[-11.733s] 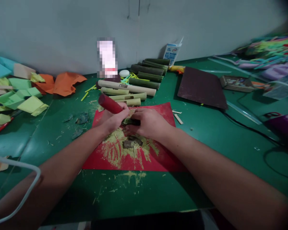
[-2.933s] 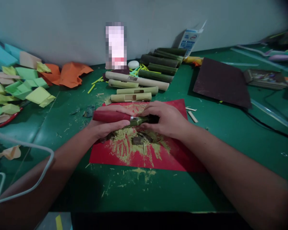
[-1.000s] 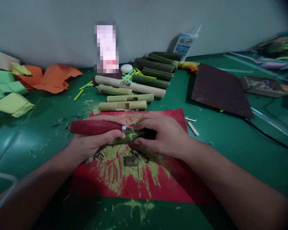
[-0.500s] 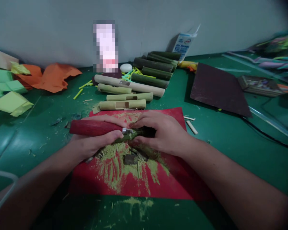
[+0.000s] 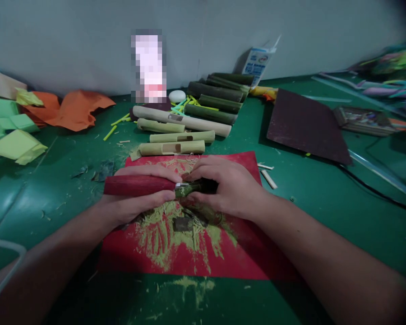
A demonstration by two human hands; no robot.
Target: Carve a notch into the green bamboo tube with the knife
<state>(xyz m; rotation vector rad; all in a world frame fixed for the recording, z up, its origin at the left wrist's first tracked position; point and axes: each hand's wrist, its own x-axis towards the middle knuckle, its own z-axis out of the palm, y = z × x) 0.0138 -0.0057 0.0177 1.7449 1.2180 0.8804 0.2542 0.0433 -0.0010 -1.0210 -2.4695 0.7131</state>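
Observation:
Over a red sheet point(image 5: 230, 257), my left hand point(image 5: 135, 203) is closed with its thumb in front and fingers behind a carving tool's red handle point(image 5: 138, 185). The handle lies nearly level, its metal ferrule towards the right; the blade's tip is hard to make out. Beneath the tool is a piece of green bamboo point(image 5: 182, 192), partly hidden by both hands. My right hand point(image 5: 232, 185) is closed around the bamboo's right part, fingertips near the ferrule. Pale green shavings point(image 5: 159, 243) and a small dark chip point(image 5: 183, 224) lie on the sheet below.
Peeled bamboo tubes point(image 5: 172, 148) with cut notches lie beyond the sheet, with dark green tubes point(image 5: 214, 91) behind. A dark board point(image 5: 301, 126) and black cable point(image 5: 375, 185) are at right. Orange paper point(image 5: 77, 108) and green folded paper point(image 5: 16, 144) lie left. A carton point(image 5: 258, 63) leans against the wall.
The red handle has shifted slightly right and down, and is now closer to level. My left hand has moved a little with it; my right hand stays nearly in place.

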